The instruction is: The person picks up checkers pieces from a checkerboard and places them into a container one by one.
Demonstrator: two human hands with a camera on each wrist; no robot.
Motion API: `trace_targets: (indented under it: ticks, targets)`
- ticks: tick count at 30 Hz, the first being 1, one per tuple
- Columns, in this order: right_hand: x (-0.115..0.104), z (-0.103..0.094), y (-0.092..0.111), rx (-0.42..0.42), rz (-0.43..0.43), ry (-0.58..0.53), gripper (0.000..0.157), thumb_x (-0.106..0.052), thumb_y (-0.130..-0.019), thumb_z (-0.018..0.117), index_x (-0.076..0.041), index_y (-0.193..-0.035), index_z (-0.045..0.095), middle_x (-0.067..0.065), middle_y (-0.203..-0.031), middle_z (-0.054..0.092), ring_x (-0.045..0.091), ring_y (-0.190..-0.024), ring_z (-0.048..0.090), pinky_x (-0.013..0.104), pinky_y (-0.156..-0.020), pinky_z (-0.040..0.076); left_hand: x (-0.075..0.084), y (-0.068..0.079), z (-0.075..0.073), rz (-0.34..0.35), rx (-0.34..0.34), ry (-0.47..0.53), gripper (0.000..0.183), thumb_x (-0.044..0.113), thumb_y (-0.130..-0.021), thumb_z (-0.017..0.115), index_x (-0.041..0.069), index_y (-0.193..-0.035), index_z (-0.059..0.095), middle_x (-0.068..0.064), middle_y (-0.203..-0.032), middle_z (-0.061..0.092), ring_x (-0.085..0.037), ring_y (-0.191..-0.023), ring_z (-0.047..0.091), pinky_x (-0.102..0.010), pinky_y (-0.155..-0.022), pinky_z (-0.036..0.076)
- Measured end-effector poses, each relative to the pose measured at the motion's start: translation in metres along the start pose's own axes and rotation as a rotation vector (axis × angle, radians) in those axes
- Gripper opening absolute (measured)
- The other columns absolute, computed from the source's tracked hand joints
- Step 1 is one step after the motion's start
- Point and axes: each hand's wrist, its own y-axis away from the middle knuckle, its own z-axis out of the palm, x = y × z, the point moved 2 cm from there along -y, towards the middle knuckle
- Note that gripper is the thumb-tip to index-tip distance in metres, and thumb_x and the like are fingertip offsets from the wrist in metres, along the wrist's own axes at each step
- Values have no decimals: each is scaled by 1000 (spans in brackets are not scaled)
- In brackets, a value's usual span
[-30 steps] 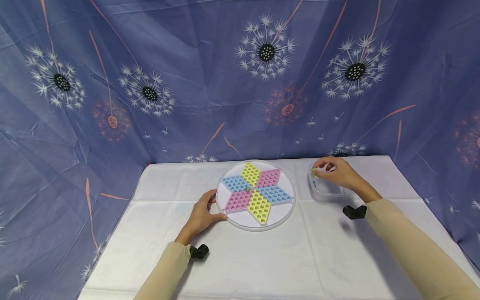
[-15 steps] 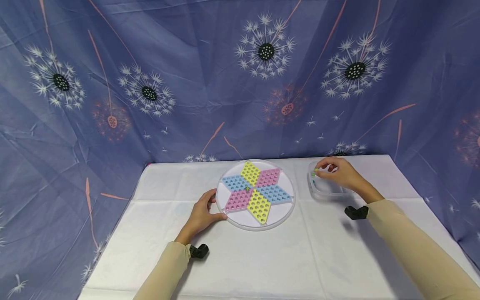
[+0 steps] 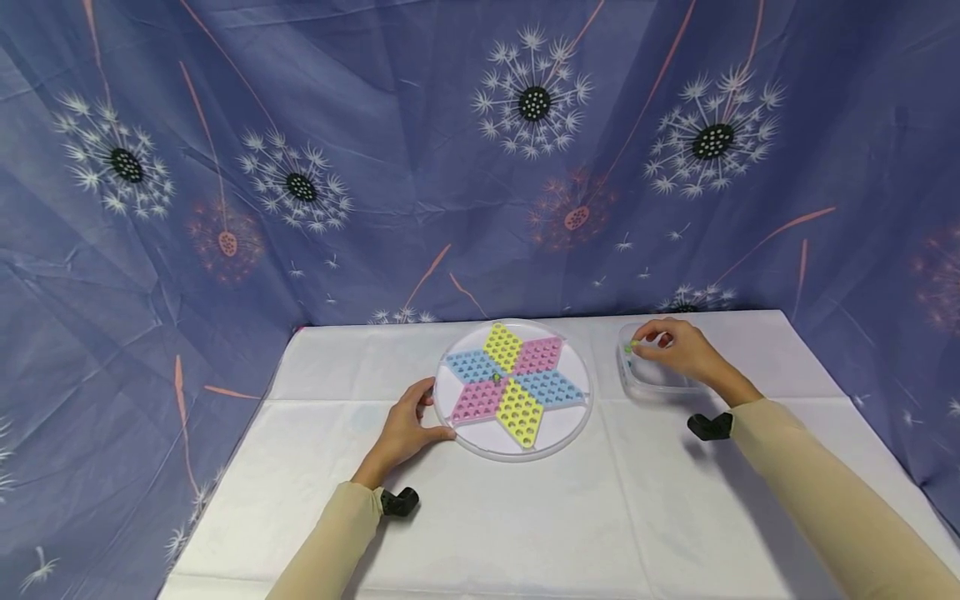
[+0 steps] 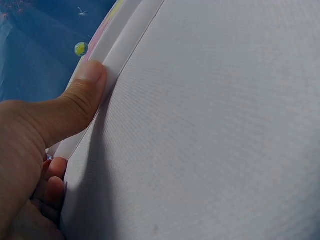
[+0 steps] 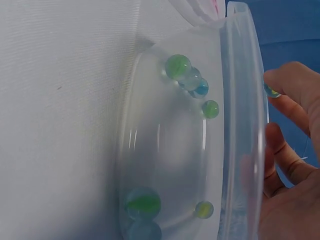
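A round white Chinese checkers board (image 3: 555,437) with a yellow, pink and blue star lies on the table. My left hand (image 3: 402,429) holds its left rim, the thumb (image 4: 90,82) along the edge and the other fingers curled beside it. One marble (image 4: 81,48) with yellow-green in it sits near the star's centre. Over a clear plastic box (image 3: 652,390) at the right, my right hand (image 3: 675,348) pinches a glass marble (image 5: 271,90) between thumb and index finger. Inside the box are several marbles, among them a green marble (image 5: 178,67) and a yellowish marble (image 5: 204,209).
White cloth (image 3: 525,533) covers the table under board and box. A blue curtain (image 3: 420,167) with dandelion prints hangs right behind the table's back edge and along its sides. The box's upright wall (image 5: 245,125) stands between the lower marbles and the right hand.
My right hand, with the marble pinched, has shifted very slightly right and down over the box. The left hand and the board stay in place.
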Motion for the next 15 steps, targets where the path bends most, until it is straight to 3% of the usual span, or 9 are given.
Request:
trace_targets:
  ticks: [15]
  targets:
    - [2,7,-8,0,24,40,18,-24,-96,73,-13,-109,75,15,-111,61,28,-89,55,41,-75,45,2,1,0,6,1,-15,100,18,-70,97,3,-154,44,-9,-123,58,-23,-110,53,-44,-100,47]
